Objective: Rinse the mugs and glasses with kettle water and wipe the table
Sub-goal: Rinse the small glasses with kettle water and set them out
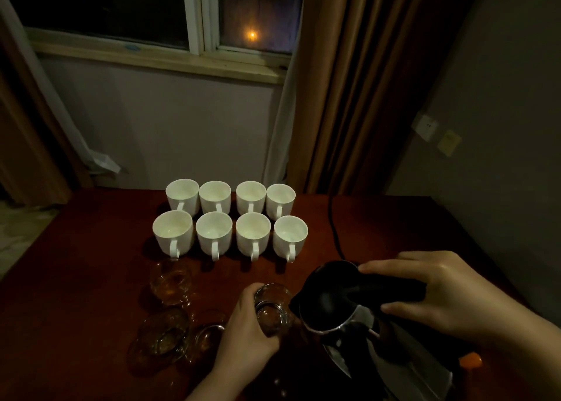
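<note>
Several white mugs (pixel 214 233) stand upright in two rows at the middle of the dark wooden table (pixel 79 273), handles facing me. My left hand (pixel 243 337) grips a small clear glass (pixel 271 309) from its left side, just below the mugs. My right hand (pixel 440 294) holds the black handle of a steel kettle (pixel 349 312), tilted with its spout right beside the glass. Other clear glasses (pixel 170 282) sit in a cluster to the left of my left hand.
A black power cord (pixel 334 227) runs across the table's right side toward the kettle. An orange light (pixel 470 361) glows at the lower right. A window, a wall and brown curtains stand behind the table. Wall sockets are at the right.
</note>
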